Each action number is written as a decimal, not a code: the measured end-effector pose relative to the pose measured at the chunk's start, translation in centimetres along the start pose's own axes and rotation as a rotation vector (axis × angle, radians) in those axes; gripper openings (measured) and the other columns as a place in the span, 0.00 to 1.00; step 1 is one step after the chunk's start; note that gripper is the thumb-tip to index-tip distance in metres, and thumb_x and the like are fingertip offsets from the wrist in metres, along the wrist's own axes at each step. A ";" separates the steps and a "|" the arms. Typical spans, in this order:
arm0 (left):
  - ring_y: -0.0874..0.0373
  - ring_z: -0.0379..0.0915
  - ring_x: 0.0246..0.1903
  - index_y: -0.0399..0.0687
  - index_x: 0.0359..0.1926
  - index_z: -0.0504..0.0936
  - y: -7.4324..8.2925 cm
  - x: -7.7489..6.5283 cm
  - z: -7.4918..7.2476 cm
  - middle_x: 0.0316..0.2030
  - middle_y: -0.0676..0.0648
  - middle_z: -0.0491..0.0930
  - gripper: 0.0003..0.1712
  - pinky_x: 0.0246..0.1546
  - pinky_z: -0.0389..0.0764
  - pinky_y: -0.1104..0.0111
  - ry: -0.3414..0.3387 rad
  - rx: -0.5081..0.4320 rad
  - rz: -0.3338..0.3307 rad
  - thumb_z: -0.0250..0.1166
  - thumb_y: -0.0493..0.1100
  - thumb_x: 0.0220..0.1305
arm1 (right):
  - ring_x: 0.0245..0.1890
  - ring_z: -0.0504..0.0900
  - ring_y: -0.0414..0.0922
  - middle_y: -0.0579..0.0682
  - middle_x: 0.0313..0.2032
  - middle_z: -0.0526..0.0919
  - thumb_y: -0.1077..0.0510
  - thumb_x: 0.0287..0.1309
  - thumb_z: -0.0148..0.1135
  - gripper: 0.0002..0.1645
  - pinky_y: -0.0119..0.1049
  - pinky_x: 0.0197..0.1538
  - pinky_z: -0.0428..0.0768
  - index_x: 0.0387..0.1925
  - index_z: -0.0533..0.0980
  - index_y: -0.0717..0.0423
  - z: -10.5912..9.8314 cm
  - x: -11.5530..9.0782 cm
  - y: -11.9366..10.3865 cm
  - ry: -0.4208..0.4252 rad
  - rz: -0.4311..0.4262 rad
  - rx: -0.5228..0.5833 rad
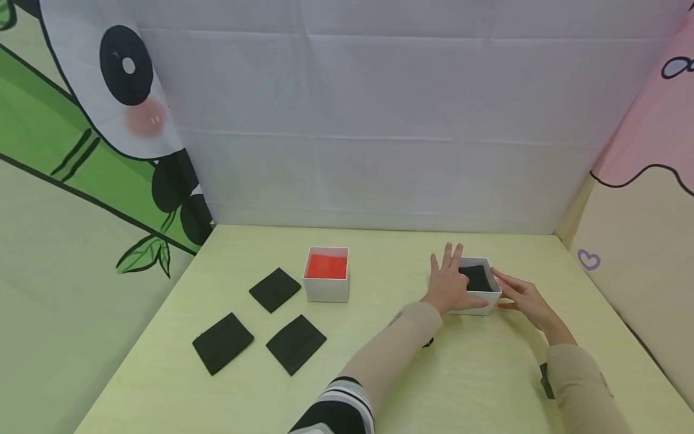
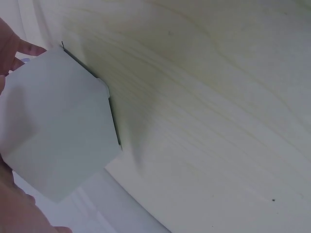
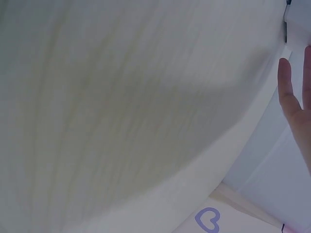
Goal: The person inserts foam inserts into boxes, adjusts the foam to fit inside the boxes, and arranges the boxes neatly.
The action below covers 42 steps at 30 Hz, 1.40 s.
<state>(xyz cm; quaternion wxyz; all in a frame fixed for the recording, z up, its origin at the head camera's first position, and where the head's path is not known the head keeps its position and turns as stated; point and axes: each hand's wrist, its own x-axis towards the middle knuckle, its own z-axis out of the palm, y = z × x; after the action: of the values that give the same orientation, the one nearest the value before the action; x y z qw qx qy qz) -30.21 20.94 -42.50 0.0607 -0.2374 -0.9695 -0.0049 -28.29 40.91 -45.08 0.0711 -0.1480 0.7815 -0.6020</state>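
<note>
You have both hands at a white box (image 2: 60, 121) on the pale tabletop (image 1: 477, 374), with a black cloth square (image 1: 477, 278) lying inside it. Take that box as your landmark. Your left hand (image 1: 452, 288) is over its left side, fingers straight and spread, thumb along its front; nothing is pinched. Your right hand (image 1: 526, 303) is at its right wall, fingers extended and apart from the thumb. Whether those fingertips press the wall or stop just beside it, you cannot tell, nor whether the base is quite flat on the table.

To the left of the landmark box, well apart from it, stands a red-filled box (image 1: 327, 292). Farther left still lie three loose black squares: a back one (image 1: 275, 290) and, nearer you than the landmark box, an outer one (image 1: 223, 343) and an inner one (image 1: 296, 345).

The step in hand looks like steadying or straightening the landmark box around its cloth. Next, you would do well to square its walls evenly, ease both hands clear without catching the rim, then turn to the black squares left of it.
</note>
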 end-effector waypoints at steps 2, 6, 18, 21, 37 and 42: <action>0.49 0.24 0.66 0.71 0.38 0.82 0.1 0.0 0.1 0.69 0.49 0.37 0.32 0.60 0.45 0.49 -0.014 0.024 -0.008 0.49 0.80 0.42 | 0.37 0.77 0.35 0.29 0.43 0.75 0.56 0.66 0.43 0.24 0.41 0.40 0.77 0.63 0.60 0.50 0.0 0.0 0.0 -0.005 -0.007 0.004; 0.49 0.24 0.66 0.74 0.41 0.81 0.1 -0.2 0.3 0.69 0.50 0.36 0.31 0.59 0.45 0.49 -0.048 0.048 -0.020 0.49 0.79 0.42 | 0.36 0.78 0.35 0.28 0.44 0.74 0.56 0.66 0.44 0.24 0.40 0.40 0.77 0.63 0.62 0.47 0.1 0.1 0.0 -0.005 -0.003 0.017; 0.51 0.30 0.66 0.73 0.33 0.83 0.1 -0.1 0.2 0.66 0.51 0.47 0.16 0.60 0.48 0.54 0.086 0.027 0.110 0.53 0.68 0.54 | 0.36 0.78 0.36 0.28 0.44 0.74 0.56 0.66 0.43 0.23 0.39 0.39 0.77 0.63 0.62 0.46 0.1 0.1 0.0 0.000 -0.011 0.015; 0.51 0.31 0.66 0.72 0.30 0.84 0.3 -0.2 0.4 0.66 0.52 0.47 0.17 0.59 0.50 0.53 0.079 0.041 0.091 0.53 0.68 0.54 | 0.36 0.78 0.35 0.28 0.44 0.73 0.55 0.66 0.43 0.24 0.39 0.40 0.77 0.63 0.61 0.46 0.1 0.2 0.0 -0.005 -0.006 0.008; 0.49 0.37 0.65 0.70 0.49 0.78 -1.1 -1.5 0.1 0.65 0.47 0.53 0.25 0.58 0.52 0.52 0.176 -0.032 0.153 0.50 0.70 0.55 | 0.39 0.76 0.32 0.26 0.45 0.71 0.55 0.66 0.43 0.23 0.39 0.38 0.78 0.62 0.62 0.46 0.0 -0.1 0.3 0.002 -0.035 0.008; 0.49 0.41 0.65 0.69 0.56 0.72 -1.9 -2.4 -0.3 0.64 0.47 0.55 0.31 0.57 0.54 0.51 0.190 -0.026 0.171 0.47 0.71 0.55 | 0.38 0.77 0.33 0.26 0.45 0.72 0.55 0.66 0.43 0.23 0.39 0.38 0.78 0.62 0.63 0.44 0.1 -0.1 0.2 -0.001 -0.031 0.008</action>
<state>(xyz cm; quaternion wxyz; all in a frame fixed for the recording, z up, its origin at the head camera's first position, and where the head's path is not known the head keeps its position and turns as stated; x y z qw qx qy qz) -28.91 18.17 -42.42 0.1493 -0.3185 -0.9355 -0.0347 -28.21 40.85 -45.32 0.0629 -0.1603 0.7765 -0.6062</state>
